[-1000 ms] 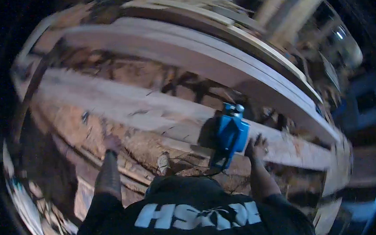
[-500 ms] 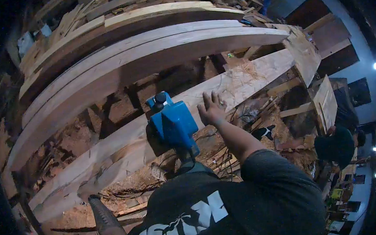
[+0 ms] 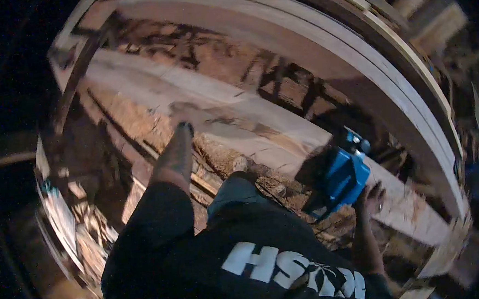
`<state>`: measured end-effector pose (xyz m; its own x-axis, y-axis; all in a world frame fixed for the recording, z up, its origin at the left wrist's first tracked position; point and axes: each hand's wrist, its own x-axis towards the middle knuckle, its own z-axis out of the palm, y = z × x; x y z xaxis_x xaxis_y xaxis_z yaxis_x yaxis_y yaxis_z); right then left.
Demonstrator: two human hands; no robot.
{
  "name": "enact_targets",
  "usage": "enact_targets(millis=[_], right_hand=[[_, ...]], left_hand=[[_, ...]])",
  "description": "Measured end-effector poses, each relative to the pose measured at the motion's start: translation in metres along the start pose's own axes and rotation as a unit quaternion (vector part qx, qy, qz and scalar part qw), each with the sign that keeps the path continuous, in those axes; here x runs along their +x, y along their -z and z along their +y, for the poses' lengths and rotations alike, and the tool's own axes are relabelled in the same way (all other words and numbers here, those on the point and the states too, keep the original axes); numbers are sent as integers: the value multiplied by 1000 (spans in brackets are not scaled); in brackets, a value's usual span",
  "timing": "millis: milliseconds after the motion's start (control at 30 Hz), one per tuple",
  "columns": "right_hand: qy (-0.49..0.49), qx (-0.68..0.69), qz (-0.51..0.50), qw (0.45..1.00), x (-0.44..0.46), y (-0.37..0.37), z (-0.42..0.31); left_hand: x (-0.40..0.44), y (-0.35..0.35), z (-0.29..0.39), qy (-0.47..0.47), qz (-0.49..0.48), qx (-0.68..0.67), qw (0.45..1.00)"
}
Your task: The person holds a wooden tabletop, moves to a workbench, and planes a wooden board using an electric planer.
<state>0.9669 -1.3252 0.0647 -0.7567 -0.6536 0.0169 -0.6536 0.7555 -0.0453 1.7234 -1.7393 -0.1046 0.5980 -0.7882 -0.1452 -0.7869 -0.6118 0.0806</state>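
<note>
A blue power planer (image 3: pixel 344 175) with a black knob stands on a long, wide wooden plank (image 3: pixel 236 97) that runs diagonally across the view. Just to the right of the planer is my right hand (image 3: pixel 371 199), fingers apart, at the near side of the plank and not gripping the tool. My left hand (image 3: pixel 185 113) rests on the plank's surface farther left, around a darker, rough patch in the wood. It looks flat and holds nothing, though its fingers are blurred.
Beyond the plank, large curved timbers (image 3: pixel 321 51) arc across the back. A dark upright bar (image 3: pixel 81 77) crosses the plank's left end. Wood shavings (image 3: pixel 220 150) cover the ground near my legs. Scrap wood (image 3: pixel 82 230) is piled at the lower left.
The view has swung left, so the planer now appears farther right. My left hand reaches farther onto the plank. My right hand stays open beside the planer.
</note>
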Motion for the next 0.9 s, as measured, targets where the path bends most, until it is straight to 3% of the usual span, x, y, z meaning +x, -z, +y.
enact_targets(millis=[100, 167, 200, 300, 400, 433, 467, 500, 533, 567, 633, 733, 767, 867, 900], right_hand=[[-4, 2, 21, 1000, -4, 6, -9], [-21, 10, -11, 1000, -5, 8, -6], [-9, -4, -5, 1000, -5, 3, 1], [8, -19, -1, 1000, 0, -5, 10], [-31, -10, -45, 998, 3, 4, -3], [-51, -20, -65, 996, 6, 7, -8], [-76, -30, -86, 993, 2, 11, -8], [0, 9, -46, 999, 22, -51, 51], [-15, -12, -59, 998, 23, -63, 56], [-30, -35, -75, 996, 30, -71, 62], [-120, -58, -78, 988, 16, -51, 21], [-118, -190, -53, 973, 7, -37, -4], [-146, -89, -58, 984, 2, -19, -25], [44, -166, 84, 982, 35, -132, 97], [57, -162, 108, 979, 27, -142, 104]], left_hand=[[2, -24, 2, 43, 37, 3, 998], [9, -16, 7, 165, -45, -92, 981], [32, -8, 2, 273, -141, -166, 937], [-19, 12, 20, 123, -97, -37, 987], [-62, 46, 16, -82, -88, 70, 990], [-71, 53, 6, -133, -93, 21, 986], [-70, 43, -5, -150, -107, -150, 971], [-70, 36, -15, -166, -128, -314, 926], [-59, 27, -25, -112, -163, -521, 830], [-49, 16, -34, -52, -179, -700, 689], [-41, 29, -35, -24, -139, -662, 736], [-3, 47, -41, -1, -99, -584, 806], [9, 50, -45, -4, -93, -559, 824], [40, 63, -54, -36, -82, -482, 871], [52, 61, -57, -53, -81, -455, 885]])
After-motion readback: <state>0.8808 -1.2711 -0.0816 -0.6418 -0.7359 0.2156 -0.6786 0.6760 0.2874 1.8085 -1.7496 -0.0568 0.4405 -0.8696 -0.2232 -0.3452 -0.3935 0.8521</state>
